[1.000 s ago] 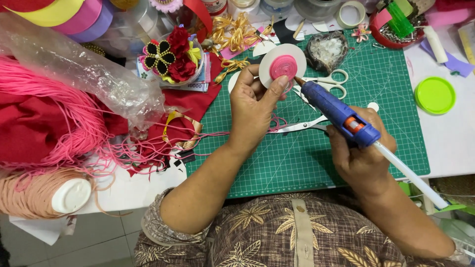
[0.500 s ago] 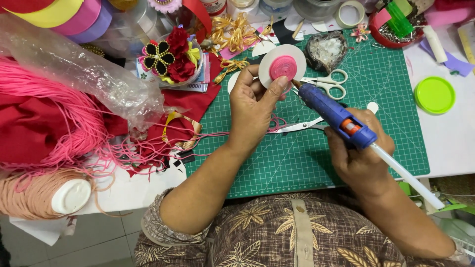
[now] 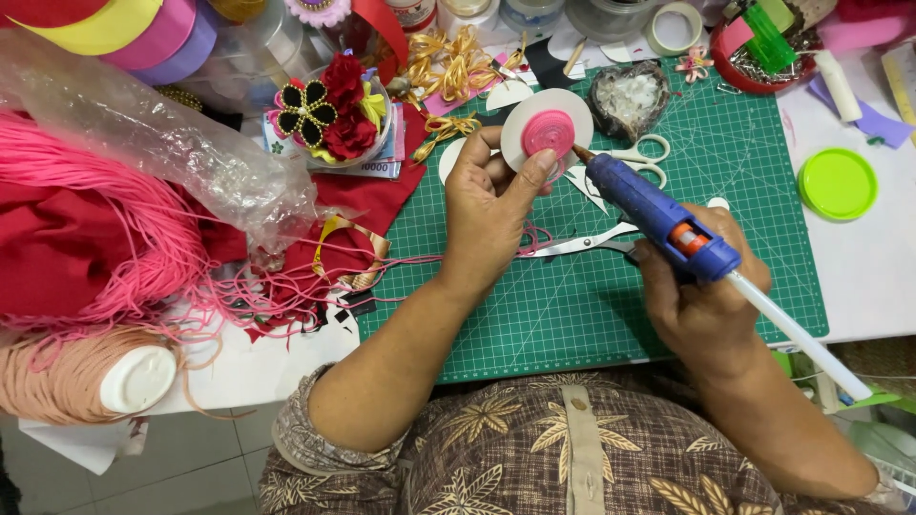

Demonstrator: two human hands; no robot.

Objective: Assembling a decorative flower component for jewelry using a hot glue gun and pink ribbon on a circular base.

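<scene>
White card disc (image 3: 534, 143): round, held upright just above the middle of the frame, over the green cutting mat (image 3: 611, 305). A pink cord coil (image 3: 549, 132) is wound flat on its centre, and a loose pink strand trails from it down towards the left.

Left hand (image 3: 487, 215): grip closed on the disc, thumb at the left rim, one fingertip pressed on the lower edge of the coil, other fingers behind the card.

Blue glue gun (image 3: 658, 219): its copper nozzle touches the right edge of the coil; a white glue stick (image 3: 801, 334) juts from its back towards the lower right of the frame.

Right hand (image 3: 701, 296): grip wrapped fully round the gun's handle, right of centre.

Scissors (image 3: 592, 243): lying on the mat between the two hands, partly hidden under the gun. A second pair with white handles (image 3: 649, 153) lies just behind the nozzle.

Heart-shaped dish (image 3: 625, 95): top centre, on the mat, holding pale scraps.

Lime-green lid (image 3: 837, 183): right edge, on the white table (image 3: 878, 277), just off the mat.

Gold ribbon bows (image 3: 453, 67): top centre, left of the disc.

Red and black fabric flowers (image 3: 329, 110): upper left of centre.

Pink cord bundle (image 3: 114, 238): left side, over red cloth (image 3: 48, 248), partly under a clear plastic bag (image 3: 162, 143).

Peach cord spool (image 3: 86, 377): lower left, at the table edge.
</scene>
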